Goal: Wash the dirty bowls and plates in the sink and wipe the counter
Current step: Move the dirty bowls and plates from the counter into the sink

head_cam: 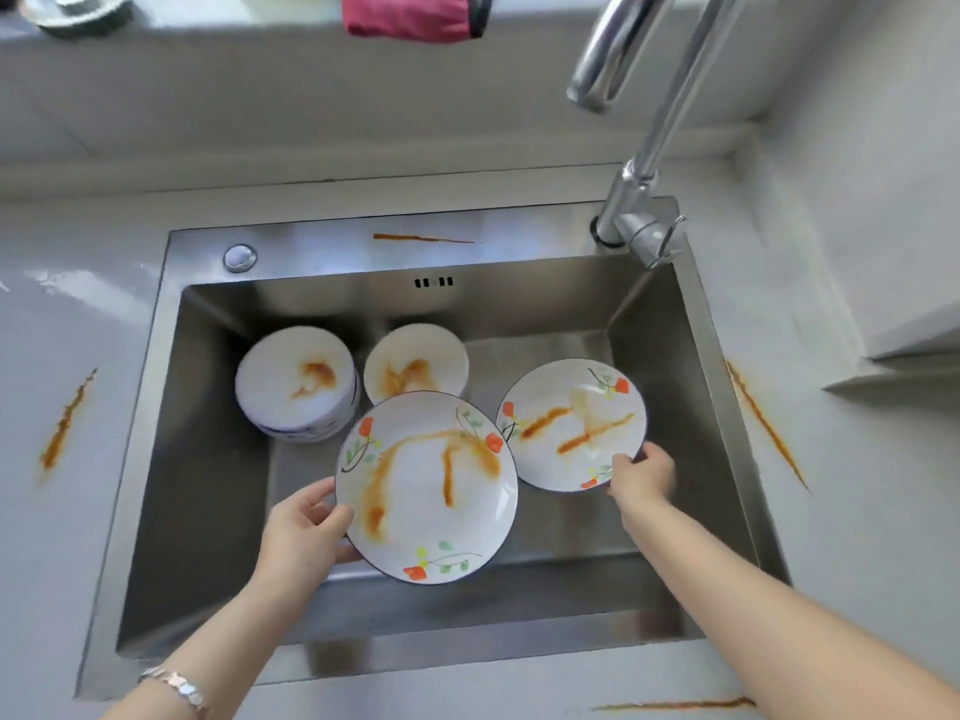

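Steel sink (208,511) holds 2 stained bowls (296,381) at back. Fingers of L hand (306,532) grip smeared plate (426,485) by its rim over the basin; fingers of R hand (641,472) pinch 2nd plate (571,423) at its edge, just beside. Orange streaks (65,423) on surface (78,537).

Sink (197,485): back and middle blocked, front free
bowls (296,381) back left; plates (426,485) across the middle; faucet (649,148) rising at back-right corner; bare floor along front
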{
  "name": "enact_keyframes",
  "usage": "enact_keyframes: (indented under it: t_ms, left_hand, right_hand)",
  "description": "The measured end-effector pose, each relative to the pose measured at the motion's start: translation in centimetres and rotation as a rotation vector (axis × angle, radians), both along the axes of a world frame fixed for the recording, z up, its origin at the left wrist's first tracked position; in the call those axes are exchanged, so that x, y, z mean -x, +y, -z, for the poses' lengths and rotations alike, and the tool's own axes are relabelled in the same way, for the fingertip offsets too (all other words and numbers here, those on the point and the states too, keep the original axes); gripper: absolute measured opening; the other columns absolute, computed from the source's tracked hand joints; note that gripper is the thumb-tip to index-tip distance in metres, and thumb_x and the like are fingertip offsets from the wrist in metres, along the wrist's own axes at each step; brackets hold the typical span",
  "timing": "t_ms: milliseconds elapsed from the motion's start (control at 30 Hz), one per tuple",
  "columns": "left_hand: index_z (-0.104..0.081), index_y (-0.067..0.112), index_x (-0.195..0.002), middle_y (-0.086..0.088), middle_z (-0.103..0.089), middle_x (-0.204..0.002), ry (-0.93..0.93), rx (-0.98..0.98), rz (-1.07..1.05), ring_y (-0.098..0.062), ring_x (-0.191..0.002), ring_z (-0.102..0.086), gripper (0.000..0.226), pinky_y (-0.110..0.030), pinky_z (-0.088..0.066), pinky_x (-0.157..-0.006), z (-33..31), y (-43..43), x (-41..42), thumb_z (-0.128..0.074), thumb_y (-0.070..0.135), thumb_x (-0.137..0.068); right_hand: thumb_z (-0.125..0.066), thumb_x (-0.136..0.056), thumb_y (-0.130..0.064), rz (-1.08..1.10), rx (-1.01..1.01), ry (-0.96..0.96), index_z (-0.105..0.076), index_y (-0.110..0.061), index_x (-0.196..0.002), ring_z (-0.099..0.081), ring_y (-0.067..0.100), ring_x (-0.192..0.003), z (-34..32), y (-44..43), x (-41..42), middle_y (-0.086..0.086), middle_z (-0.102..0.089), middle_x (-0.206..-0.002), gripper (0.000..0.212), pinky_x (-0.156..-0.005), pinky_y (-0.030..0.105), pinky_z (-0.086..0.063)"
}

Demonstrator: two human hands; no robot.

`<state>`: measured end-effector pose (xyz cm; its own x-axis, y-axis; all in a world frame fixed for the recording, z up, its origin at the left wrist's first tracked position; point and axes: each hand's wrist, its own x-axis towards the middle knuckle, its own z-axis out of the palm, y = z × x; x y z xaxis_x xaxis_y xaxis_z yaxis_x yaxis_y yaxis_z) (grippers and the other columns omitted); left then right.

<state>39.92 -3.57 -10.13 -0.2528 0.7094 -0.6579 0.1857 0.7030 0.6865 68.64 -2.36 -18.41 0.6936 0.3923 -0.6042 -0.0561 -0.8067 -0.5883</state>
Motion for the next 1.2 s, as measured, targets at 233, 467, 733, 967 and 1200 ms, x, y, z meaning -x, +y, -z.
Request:
enact_keyframes:
  t_ms: [233, 467, 733, 967, 1200]
  left_hand:
    - [-0.063, 0.009, -0.100, -0.004, -0.068, -0.060, 0.110, 0.049, 0.081, -0.010, -0.044, -0.063, 0.033, -0.017, -0.049, -0.041, 2.0, 0.5, -0.6, -0.044, -0.014, -0.088]
    - [-0.065, 0.030, -0.085, -0.006, -0.059, -0.054, 0.174, 0.036, 0.239, -0.006, -0.049, -0.051, 0.041, -0.013, -0.043, -0.052, 4.2, 1.4, -1.7, -0.049, -0.008, -0.085]
    - [-0.063, 0.012, -0.104, -0.016, -0.065, -0.078, -0.010, 0.133, 0.267, -0.021, -0.069, -0.062, 0.032, -0.025, -0.056, -0.051, 7.6, 2.0, -6.1, -0.045, -0.010, -0.089]
    - [-0.062, 0.017, -0.098, 0.004, -0.069, -0.062, -0.119, 0.159, 0.348, -0.007, -0.058, -0.065, 0.034, -0.022, -0.054, -0.048, 9.9, 2.3, -9.8, -0.043, -0.011, -0.090]
    - [-0.057, 0.010, -0.108, -0.006, -0.068, -0.081, -0.203, 0.225, 0.385, -0.011, -0.069, -0.066, 0.028, -0.021, -0.057, -0.057, 11.8, 2.7, -11.5, -0.046, -0.008, -0.091]
  right_hand:
    - [-0.045, -0.087, 0.000, -0.036, 0.018, 0.100, -0.060, -0.011, -0.115, -0.060, 0.028, -0.097, 5.1, 4.2, -0.4, 0.007, -0.064, -0.113, 0.032, -0.091, 0.045, -0.051]
    - [-0.043, -0.091, 0.002, -0.021, 0.023, 0.226, -0.055, -0.009, -0.124, -0.058, 0.028, -0.106, 6.1, 5.9, -0.9, 0.004, -0.061, -0.112, 0.036, -0.095, 0.042, -0.049]
    - [-0.042, -0.093, -0.011, -0.603, 0.105, 0.068, -0.049, -0.013, -0.129, -0.053, 0.026, -0.110, 1.2, 2.8, -2.8, 0.006, -0.057, -0.120, 0.037, -0.082, 0.025, -0.037]
    - [-0.042, -0.090, -0.011, -0.885, 0.170, 0.099, -0.059, -0.017, -0.118, -0.060, 0.020, -0.091, 0.9, 2.2, -4.3, 0.004, -0.060, -0.094, 0.034, -0.073, 0.024, -0.043]
    - [-0.045, -0.091, -0.012, -0.831, 0.156, 0.066, -0.061, -0.018, -0.116, -0.054, 0.014, -0.094, 0.6, 1.9, -4.5, 0.004, -0.060, -0.108, 0.030, -0.077, 0.021, -0.037]
